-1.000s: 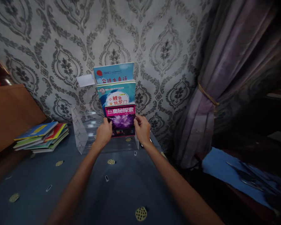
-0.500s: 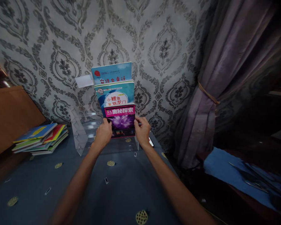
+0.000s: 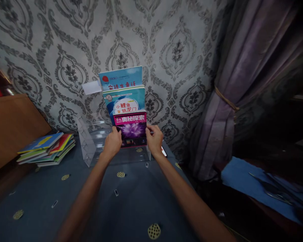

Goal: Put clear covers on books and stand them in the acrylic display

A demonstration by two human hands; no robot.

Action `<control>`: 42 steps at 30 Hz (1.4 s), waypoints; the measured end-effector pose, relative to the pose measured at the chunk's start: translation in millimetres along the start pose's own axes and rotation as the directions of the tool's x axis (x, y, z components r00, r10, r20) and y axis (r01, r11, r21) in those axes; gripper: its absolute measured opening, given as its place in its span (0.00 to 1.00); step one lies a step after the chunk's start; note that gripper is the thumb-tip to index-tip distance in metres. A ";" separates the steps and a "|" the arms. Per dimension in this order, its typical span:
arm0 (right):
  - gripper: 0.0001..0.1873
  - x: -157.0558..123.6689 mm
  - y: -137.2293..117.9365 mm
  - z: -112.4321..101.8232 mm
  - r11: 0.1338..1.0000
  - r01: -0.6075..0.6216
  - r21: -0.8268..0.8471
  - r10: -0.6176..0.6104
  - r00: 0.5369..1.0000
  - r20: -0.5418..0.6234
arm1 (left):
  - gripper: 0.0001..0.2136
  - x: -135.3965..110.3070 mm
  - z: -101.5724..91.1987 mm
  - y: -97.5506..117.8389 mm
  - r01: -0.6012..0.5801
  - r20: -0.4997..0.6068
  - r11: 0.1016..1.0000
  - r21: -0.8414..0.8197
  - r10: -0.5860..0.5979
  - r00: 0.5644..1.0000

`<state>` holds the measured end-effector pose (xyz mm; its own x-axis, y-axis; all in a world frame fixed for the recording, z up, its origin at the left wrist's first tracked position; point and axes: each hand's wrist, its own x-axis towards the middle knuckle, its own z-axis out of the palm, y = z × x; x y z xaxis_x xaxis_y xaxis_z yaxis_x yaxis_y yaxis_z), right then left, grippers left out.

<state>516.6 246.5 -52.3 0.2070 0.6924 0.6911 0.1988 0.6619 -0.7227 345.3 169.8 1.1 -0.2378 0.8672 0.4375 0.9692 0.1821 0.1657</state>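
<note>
A book with a pink and purple cover (image 3: 131,129) stands upright at the front of a clear tiered acrylic rack (image 3: 88,143). My left hand (image 3: 112,143) grips its left edge, fingers closed. At the right edge, my right hand (image 3: 154,139) pinches the same book. Behind it rises a teal book with a white circle on its cover (image 3: 138,96), partly covered. Further back and higher is a light blue book (image 3: 123,76), its lower part hidden. A white card (image 3: 91,87) sticks out at the rack's upper left.
Several colourful books (image 3: 49,148) lie stacked on the blue tablecloth (image 3: 96,215), left of the rack. Beyond them is a brown wooden board (image 3: 13,127). A phone (image 3: 164,151) lies behind my right hand. Right, a tied curtain (image 3: 217,111) hangs near a blue cloth (image 3: 242,181) with dark tools.
The whole view has shifted slightly, so things appear a little further right. Both hands stay on the pink and purple book, which keeps its place on the rack.
</note>
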 end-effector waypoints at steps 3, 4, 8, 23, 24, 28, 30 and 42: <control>0.15 4.4 0.0 -3.3 1.000 -0.013 0.007 0.012 0.999 0.042 | 0.11 -0.4 -1.3 -1.9 -0.007 0.015 1.000 -0.010 0.007 1.000; 0.15 6.5 -0.4 -5.2 1.000 -0.016 0.005 0.016 0.998 0.063 | 0.10 -0.7 -1.5 -2.8 -0.011 0.018 1.000 -0.011 0.011 1.000; 0.15 16.6 -1.9 -14.5 0.999 -0.054 0.006 0.053 0.987 0.151 | 0.11 -2.3 -0.9 -6.9 -0.021 0.011 1.000 0.013 0.021 1.000; 0.16 48.6 -1.8 -54.6 0.937 -0.298 0.179 0.260 0.943 0.208 | 0.15 -6.4 4.7 -8.0 -0.013 -0.030 0.998 0.055 0.015 0.999; 0.16 49.3 -2.8 -56.0 0.939 -0.297 0.172 0.258 0.942 0.214 | 0.15 -6.4 5.6 -8.2 -0.009 -0.032 0.999 0.054 0.011 0.999; 0.14 51.1 -5.7 -59.3 0.955 -0.269 0.122 0.233 0.940 0.249 | 0.14 -5.4 8.5 -9.6 -0.005 -0.052 1.000 0.015 0.006 0.999; 0.14 51.7 -7.0 -60.4 0.961 -0.255 0.105 0.221 0.941 0.257 | 0.14 -4.6 9.2 -10.1 -0.010 -0.063 1.000 -0.004 0.010 0.998; 0.15 57.5 -6.2 -65.4 0.949 -0.263 0.175 0.219 0.947 0.234 | 0.14 -5.6 8.9 -11.3 0.011 -0.069 0.999 0.053 -0.007 0.998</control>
<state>589.8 263.5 -8.0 0.0160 0.8680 0.4962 -0.0329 0.4965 -0.8674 336.2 167.0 -11.1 -0.2485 0.8316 0.4967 0.9686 0.2158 0.1234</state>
